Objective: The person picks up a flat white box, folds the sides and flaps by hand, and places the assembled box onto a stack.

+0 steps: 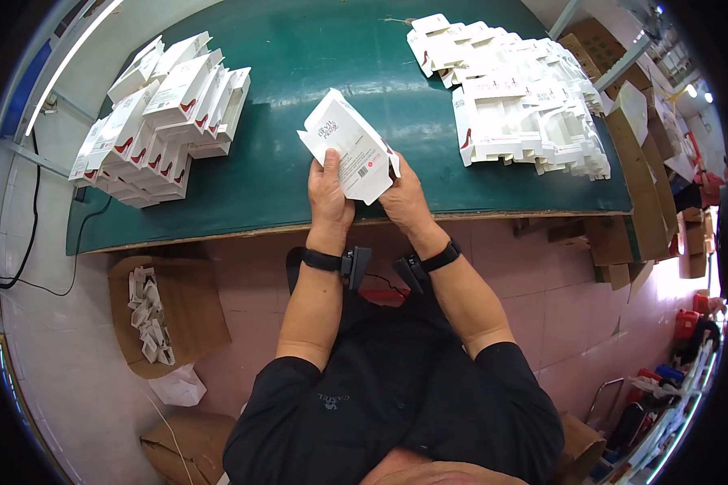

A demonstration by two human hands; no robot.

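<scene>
A green table ran across the room (stacks of white boxes on either side). Just above its near edge, the left hand and right hand both gripped one white carton, its long axis slanting up-left, away from the person.

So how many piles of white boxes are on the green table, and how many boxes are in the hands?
Pile of folded white boxes, table's left: 1
Pile of flat white box blanks, table's right: 1
White box held by left hand and right hand: 1
Total: 2 piles on the green table and 1 held box.
</scene>
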